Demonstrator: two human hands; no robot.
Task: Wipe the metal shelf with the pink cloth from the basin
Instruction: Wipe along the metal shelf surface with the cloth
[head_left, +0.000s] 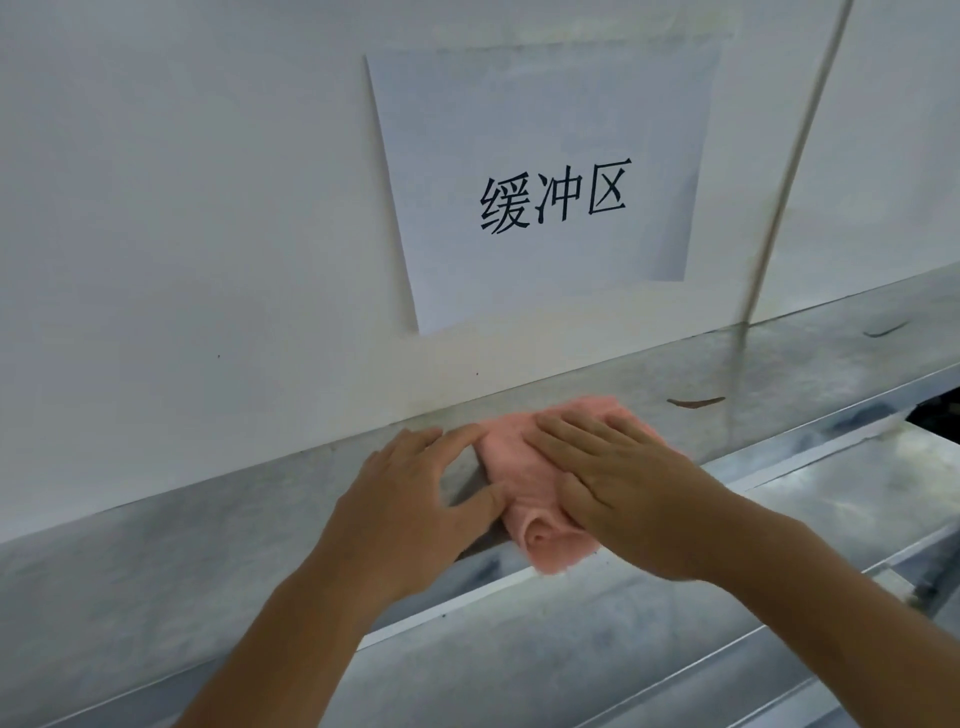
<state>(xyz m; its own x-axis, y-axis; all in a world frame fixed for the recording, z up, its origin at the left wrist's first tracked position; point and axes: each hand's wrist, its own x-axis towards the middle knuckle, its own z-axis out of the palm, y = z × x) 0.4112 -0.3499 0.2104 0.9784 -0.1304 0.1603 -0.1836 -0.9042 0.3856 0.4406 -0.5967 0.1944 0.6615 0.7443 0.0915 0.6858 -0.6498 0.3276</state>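
Hands: right hand (618, 478), flat and open, palm down, fingers together, pressing on the cloth; left hand (415, 499), fingers spread and open, thumb tip and forefinger touching the cloth's left edge, gripping nothing.

White painted wall (182, 208): fills the upper view and meets the shelf's back edge directly.

Grey galvanised metal shelf (156, 545): long, narrow top surface running from lower left to upper right; bare metal lies open on both sides of the hands. Its front lip drops to lower metal rails in front.

White paper sheet with black Chinese characters (540, 176): fixed to the wall, above the cloth.

Thin pale cord (795, 156): hangs down the wall at right, reaching the shelf.

Crumpled pink cloth (519, 467): soft, bunched, lying on the shelf top under the right hand, with a folded corner overhanging the front lip.

Two dark smears (696, 401): on the shelf, right of the cloth.
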